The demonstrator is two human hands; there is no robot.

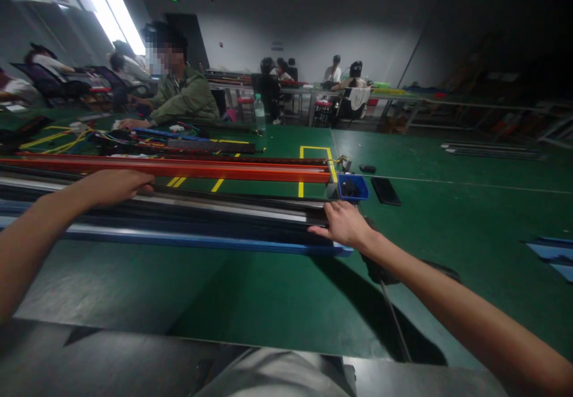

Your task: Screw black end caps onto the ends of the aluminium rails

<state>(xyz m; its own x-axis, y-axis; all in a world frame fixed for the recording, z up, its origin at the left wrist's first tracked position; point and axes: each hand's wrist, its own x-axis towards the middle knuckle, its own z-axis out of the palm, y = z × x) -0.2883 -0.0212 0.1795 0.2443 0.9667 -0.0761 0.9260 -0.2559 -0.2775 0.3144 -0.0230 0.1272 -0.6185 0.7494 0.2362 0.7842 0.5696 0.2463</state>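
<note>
Hands on a long dark rail (224, 209) at a green counter (277, 301): my left hand (117, 185) lies palm down on top of it, fingers (145, 183) curled over its far edge and closed on it. The rail lies flat, its long axis running left to right across the counter. Its left end is out of the frame and its right end points toward a small blue bin (353, 187). A blue rail (201, 240) lies along its near side and an orange rail (201, 168) beyond it, both parallel. Across the counter a person in a green jacket (185, 95) sits by coloured wires (134, 137). My right hand (342, 224) rests at the dark rail's right end, fingers (323, 228) stretched out flat and loose, gripping nothing. Just right of the bin lies a black phone (385, 191).
</note>
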